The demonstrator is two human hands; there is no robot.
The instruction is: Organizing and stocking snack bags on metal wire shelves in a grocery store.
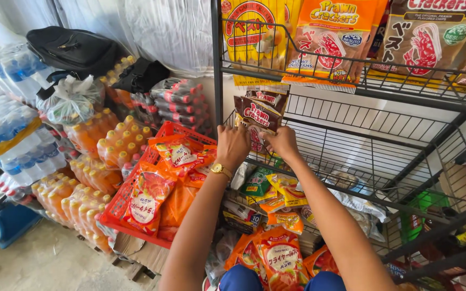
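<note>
Orange packs (279,258) on the person's lap lie nearest the viewer, between the two forearms. Farther off, both hands meet at a dark snack bag (257,116) standing upright at the near left corner of the middle wire shelf (373,134). Left hand (233,145), with a gold watch (221,170) at the wrist, has its fingers curled onto the bag's lower left edge; right hand (282,142) pinches the lower right edge. Fingertips are hidden behind the knuckles, so exact contact cannot be told. Judged by its look, the bag is light, air-filled and soft, its film slick and crinkly, its contents brittle; the sealed edges or corners seem the best hold, with little squeeze. More dark bags stand just behind it. Yellow and orange bags (330,37) fill the upper shelf. Loose packs crowd the lower shelf (276,188). Left of the rack, a red crate (130,199) holds orange packs; beyond it stand wrapped orange bottles (82,194), water bottles (6,124) and a black bag (74,48).
</note>
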